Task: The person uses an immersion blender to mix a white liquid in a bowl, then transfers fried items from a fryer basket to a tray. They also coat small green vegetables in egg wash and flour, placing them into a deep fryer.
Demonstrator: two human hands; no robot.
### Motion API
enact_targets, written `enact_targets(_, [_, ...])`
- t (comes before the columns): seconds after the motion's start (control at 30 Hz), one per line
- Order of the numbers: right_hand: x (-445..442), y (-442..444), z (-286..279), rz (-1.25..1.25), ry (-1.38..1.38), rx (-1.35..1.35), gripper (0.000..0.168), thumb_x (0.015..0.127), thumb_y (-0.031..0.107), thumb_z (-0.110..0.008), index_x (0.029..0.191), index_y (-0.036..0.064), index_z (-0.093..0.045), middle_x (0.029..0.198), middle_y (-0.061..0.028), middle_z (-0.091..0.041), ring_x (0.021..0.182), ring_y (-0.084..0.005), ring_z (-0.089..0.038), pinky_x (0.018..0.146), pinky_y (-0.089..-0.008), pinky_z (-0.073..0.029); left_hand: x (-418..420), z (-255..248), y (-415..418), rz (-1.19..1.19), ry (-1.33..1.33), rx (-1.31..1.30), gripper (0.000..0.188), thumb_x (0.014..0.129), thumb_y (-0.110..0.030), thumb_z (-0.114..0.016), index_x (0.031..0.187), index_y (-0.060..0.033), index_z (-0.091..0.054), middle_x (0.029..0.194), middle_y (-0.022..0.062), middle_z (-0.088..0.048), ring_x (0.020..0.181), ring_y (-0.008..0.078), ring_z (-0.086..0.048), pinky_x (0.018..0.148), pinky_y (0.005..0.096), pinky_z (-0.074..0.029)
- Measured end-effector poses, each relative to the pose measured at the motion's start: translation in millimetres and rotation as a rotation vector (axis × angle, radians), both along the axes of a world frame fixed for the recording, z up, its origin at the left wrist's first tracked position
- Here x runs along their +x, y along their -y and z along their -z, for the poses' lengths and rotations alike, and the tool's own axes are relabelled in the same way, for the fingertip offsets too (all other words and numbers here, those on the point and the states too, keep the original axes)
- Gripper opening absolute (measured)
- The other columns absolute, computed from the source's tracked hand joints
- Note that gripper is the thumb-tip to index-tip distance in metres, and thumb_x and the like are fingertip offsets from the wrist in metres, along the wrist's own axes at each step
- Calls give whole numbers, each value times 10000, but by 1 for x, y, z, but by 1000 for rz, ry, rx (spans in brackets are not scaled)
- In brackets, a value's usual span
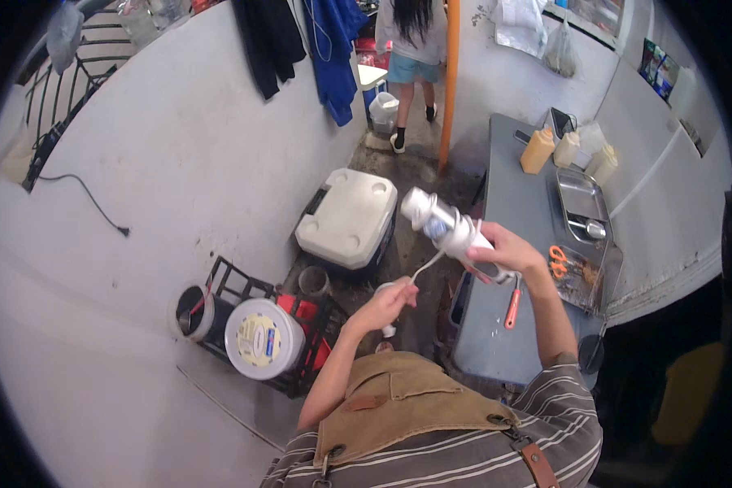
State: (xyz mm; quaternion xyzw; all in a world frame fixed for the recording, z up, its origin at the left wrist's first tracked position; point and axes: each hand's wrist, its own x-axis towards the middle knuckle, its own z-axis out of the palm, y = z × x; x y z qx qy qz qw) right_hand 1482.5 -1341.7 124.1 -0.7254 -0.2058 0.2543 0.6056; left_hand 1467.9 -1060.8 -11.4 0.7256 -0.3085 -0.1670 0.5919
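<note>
My right hand (505, 251) grips a white and silver cylindrical appliance (442, 226), which looks like a hand blender body, tilted over the floor beside the table. White power cord (428, 266) is wound around it. My left hand (390, 303) pinches a length of that cord, pulled out from the body toward the lower left. The cord's white end hangs below my left hand, partly blurred. Close to my right wrist, a tool with an orange-red handle (513, 309) lies on the grey table (482, 341); its upper end is partly hidden.
Squeeze bottles (537, 150), a steel tray (581, 194) with a metal scoop and orange-handled scissors (558, 262) are on the table. A cooler (348, 219) stands ahead on the floor. Left are a black crate (219, 274) and a lidded white tub (262, 338). A person (412, 55) walks beyond the orange pole (449, 91).
</note>
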Motion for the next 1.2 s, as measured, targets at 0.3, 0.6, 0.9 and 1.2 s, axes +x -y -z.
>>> enact_targets(0.3, [105, -57, -15, -968, -33, -709, 564, 816, 516, -702, 1057, 9, -645, 853, -103, -685, 663, -196, -658, 571, -338, -543, 194, -56, -52, -584, -112, -356, 283, 1007, -259, -521, 799, -77, -463, 738, -1, -407, 676, 99, -429, 635, 265, -389])
enact_targets(0.6, [271, -11, 105, -208, 440, -1157, 505, 766, 472, -696, 1029, 43, -661, 872, -212, -683, 815, -378, -671, 737, -439, -535, 273, -115, -39, -612, -299, -1068, 178, 1034, -221, -450, 898, -110, -477, 685, -42, -292, 593, 73, -280, 569, 224, -274])
enact_targets(0.9, [379, -7, 99, 498, 535, -286, 499, 824, 371, -719, 1123, 2, -568, 838, -156, -675, 695, -272, -677, 618, -366, -527, 377, 47, -72, -1005, -441, -3, 308, 940, -223, -593, 1178, -59, -488, 881, 55, -529, 743, 136, -562, 659, 253, -486])
enact_targets(1.2, [429, 5, -20, 42, -48, -101, 492, 873, 381, -688, 1121, -24, -562, 777, -44, -596, 559, -116, -586, 496, -276, -497, 420, 79, -45, -602, -472, 660, 333, 991, -293, -491, 1212, -46, -521, 1119, 155, -601, 1001, 243, -628, 842, 393, -504])
